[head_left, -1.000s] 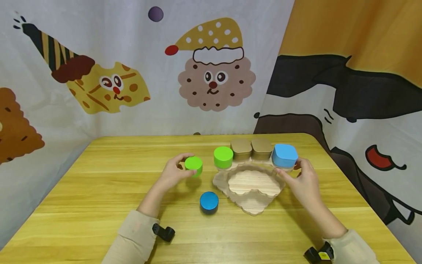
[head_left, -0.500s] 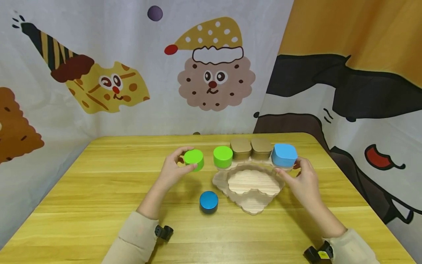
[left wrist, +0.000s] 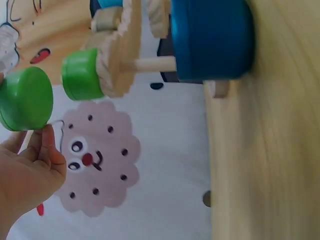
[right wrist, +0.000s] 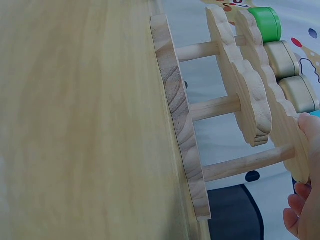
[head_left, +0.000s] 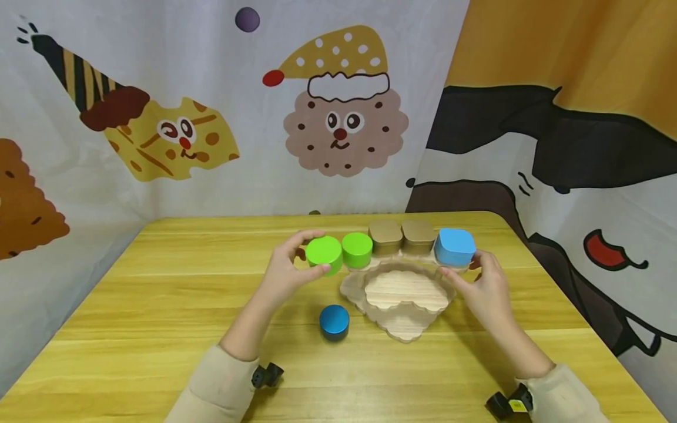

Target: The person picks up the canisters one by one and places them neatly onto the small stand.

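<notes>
My left hand pinches a green round tin between thumb and fingers. It is held up in the air, just left of a second green tin on the top tier of a tiered wooden stand. In the left wrist view a gap shows between the held tin and the one on the stand. My right hand grips the right end of the top tier, beside a light blue squarish tin. In the right wrist view its thumb lies on the tier's edge, fingers curled beneath.
Two brown squarish tins stand between the green and light blue ones. A dark blue round tin sits on the wooden table, front left of the stand. Behind the table hangs a cartoon-printed curtain.
My left hand has raised the green tin and brought it rightward, close to the green tin on the stand. The right hand has stayed at the stand's right end.
</notes>
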`<move>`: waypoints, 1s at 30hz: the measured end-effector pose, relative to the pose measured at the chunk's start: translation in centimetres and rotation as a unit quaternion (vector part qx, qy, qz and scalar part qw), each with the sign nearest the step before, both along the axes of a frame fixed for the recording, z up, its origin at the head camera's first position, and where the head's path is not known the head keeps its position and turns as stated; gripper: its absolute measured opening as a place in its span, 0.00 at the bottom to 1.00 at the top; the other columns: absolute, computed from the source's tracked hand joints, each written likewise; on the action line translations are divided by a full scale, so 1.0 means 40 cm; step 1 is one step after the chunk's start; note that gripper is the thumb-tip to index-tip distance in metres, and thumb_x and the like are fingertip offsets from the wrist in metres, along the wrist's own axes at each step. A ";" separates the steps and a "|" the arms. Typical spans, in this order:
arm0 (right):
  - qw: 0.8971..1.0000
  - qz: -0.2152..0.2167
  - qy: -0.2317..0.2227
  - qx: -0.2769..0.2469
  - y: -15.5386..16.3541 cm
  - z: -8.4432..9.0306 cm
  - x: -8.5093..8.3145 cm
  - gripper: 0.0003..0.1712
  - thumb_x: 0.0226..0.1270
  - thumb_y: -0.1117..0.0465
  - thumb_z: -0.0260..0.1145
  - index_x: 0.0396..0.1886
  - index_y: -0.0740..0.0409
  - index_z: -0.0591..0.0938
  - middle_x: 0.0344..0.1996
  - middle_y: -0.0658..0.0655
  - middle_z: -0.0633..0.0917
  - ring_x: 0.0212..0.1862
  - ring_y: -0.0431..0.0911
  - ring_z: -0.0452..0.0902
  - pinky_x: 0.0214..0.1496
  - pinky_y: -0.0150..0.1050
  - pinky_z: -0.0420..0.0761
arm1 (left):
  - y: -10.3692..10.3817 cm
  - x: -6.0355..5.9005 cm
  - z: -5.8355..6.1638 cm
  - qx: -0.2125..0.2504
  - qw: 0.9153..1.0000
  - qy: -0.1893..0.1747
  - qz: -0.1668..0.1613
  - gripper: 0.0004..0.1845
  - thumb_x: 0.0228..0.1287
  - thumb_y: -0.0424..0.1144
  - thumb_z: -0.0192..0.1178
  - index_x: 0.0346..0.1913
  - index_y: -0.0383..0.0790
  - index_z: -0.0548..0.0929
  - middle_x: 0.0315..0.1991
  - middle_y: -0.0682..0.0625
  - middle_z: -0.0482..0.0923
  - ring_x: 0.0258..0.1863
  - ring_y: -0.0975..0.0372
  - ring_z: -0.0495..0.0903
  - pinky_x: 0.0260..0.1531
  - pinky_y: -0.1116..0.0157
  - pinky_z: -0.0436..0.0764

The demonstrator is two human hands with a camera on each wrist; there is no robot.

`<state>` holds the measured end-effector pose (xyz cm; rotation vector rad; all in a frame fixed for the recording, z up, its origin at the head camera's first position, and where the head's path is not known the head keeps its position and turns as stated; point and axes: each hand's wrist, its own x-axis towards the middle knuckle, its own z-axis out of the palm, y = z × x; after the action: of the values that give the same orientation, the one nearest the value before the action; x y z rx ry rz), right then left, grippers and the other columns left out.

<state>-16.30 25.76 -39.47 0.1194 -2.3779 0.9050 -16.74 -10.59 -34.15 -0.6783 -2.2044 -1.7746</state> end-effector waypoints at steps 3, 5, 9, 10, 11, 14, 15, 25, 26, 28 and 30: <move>1.000 0.002 -0.001 -0.004 0.000 0.001 -0.001 0.32 0.47 0.61 0.79 0.48 0.71 0.74 0.35 0.62 0.74 0.36 0.49 0.66 0.28 0.33 0.63 | 0.014 0.011 0.014 -0.009 1.000 -0.001 -0.007 0.29 0.47 0.29 0.72 0.57 0.40 0.79 0.46 0.49 0.78 0.46 0.55 0.71 0.41 0.57 0.69; 1.000 0.003 0.000 -0.005 0.001 0.002 0.000 0.32 0.48 0.60 0.79 0.48 0.71 0.74 0.35 0.62 0.74 0.37 0.50 0.67 0.28 0.33 0.63 | 0.023 0.018 0.021 -0.012 1.000 0.002 -0.012 0.29 0.47 0.29 0.73 0.57 0.40 0.79 0.47 0.50 0.78 0.46 0.54 0.71 0.41 0.55 0.69; 1.000 0.002 0.000 -0.003 0.002 0.003 0.001 0.31 0.48 0.60 0.79 0.47 0.71 0.74 0.35 0.62 0.74 0.37 0.52 0.67 0.28 0.32 0.63 | 0.047 0.033 0.039 -0.013 1.000 0.007 -0.024 0.30 0.47 0.30 0.73 0.57 0.38 0.78 0.48 0.51 0.78 0.47 0.55 0.71 0.41 0.54 0.70; 1.000 0.001 -0.001 -0.002 0.002 0.003 0.002 0.31 0.48 0.59 0.79 0.47 0.71 0.74 0.35 0.62 0.74 0.36 0.52 0.67 0.28 0.32 0.63 | 0.055 0.036 0.043 -0.014 1.000 0.007 -0.027 0.30 0.47 0.31 0.73 0.58 0.37 0.78 0.49 0.51 0.78 0.47 0.56 0.71 0.41 0.54 0.70; 1.000 0.001 -0.002 -0.001 0.002 0.004 0.002 0.31 0.49 0.59 0.79 0.47 0.71 0.74 0.35 0.62 0.74 0.36 0.52 0.67 0.28 0.32 0.63 | 0.063 0.039 0.046 -0.016 0.999 0.005 -0.030 0.31 0.47 0.31 0.74 0.58 0.38 0.78 0.49 0.52 0.78 0.47 0.57 0.71 0.41 0.54 0.70; 1.000 -0.001 -0.001 0.000 0.002 0.004 0.002 0.31 0.48 0.60 0.79 0.47 0.71 0.74 0.35 0.62 0.74 0.36 0.51 0.67 0.28 0.32 0.63 | 0.092 0.046 0.054 -0.022 0.999 -0.005 -0.039 0.31 0.47 0.34 0.74 0.58 0.41 0.78 0.51 0.55 0.77 0.47 0.60 0.71 0.42 0.56 0.70; 1.000 -0.002 -0.001 0.001 0.001 0.004 0.003 0.31 0.48 0.60 0.79 0.47 0.71 0.74 0.35 0.62 0.74 0.36 0.51 0.67 0.28 0.32 0.63 | 0.101 0.048 0.056 -0.022 0.999 -0.008 -0.044 0.31 0.47 0.34 0.75 0.58 0.42 0.78 0.51 0.56 0.77 0.47 0.60 0.71 0.42 0.56 0.70; 1.000 -0.002 -0.003 0.003 -0.001 0.003 0.003 0.31 0.49 0.59 0.78 0.47 0.71 0.74 0.36 0.62 0.74 0.37 0.51 0.68 0.28 0.33 0.64 | 0.186 0.065 0.066 -0.013 0.995 -0.060 -0.078 0.32 0.48 0.37 0.75 0.59 0.41 0.78 0.49 0.58 0.77 0.45 0.60 0.70 0.43 0.52 0.73; 1.000 -0.002 -0.002 0.003 -0.001 0.003 0.002 0.31 0.49 0.59 0.78 0.47 0.71 0.74 0.35 0.62 0.75 0.37 0.51 0.68 0.29 0.33 0.64 | 0.195 0.065 0.066 -0.013 0.995 -0.063 -0.081 0.32 0.48 0.37 0.75 0.59 0.41 0.78 0.49 0.58 0.76 0.45 0.60 0.70 0.42 0.52 0.73; 1.000 -0.002 0.000 0.004 -0.002 0.003 0.001 0.31 0.49 0.59 0.79 0.47 0.71 0.74 0.35 0.62 0.75 0.37 0.51 0.68 0.29 0.32 0.64 | 0.211 0.065 0.062 -0.015 0.994 -0.066 -0.082 0.32 0.48 0.37 0.75 0.60 0.42 0.78 0.49 0.58 0.76 0.44 0.61 0.70 0.41 0.54 0.73; 1.000 -0.002 0.001 0.004 -0.002 0.003 0.001 0.31 0.48 0.59 0.79 0.47 0.71 0.74 0.35 0.62 0.75 0.37 0.51 0.68 0.29 0.32 0.64 | 0.227 0.063 0.056 -0.020 0.994 -0.065 -0.085 0.32 0.48 0.38 0.75 0.60 0.42 0.78 0.48 0.58 0.76 0.43 0.60 0.70 0.39 0.56 0.73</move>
<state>-16.26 25.66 -39.34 0.1186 -2.3784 0.8939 -14.23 -1.50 -31.91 -0.8019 -2.3344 -1.9105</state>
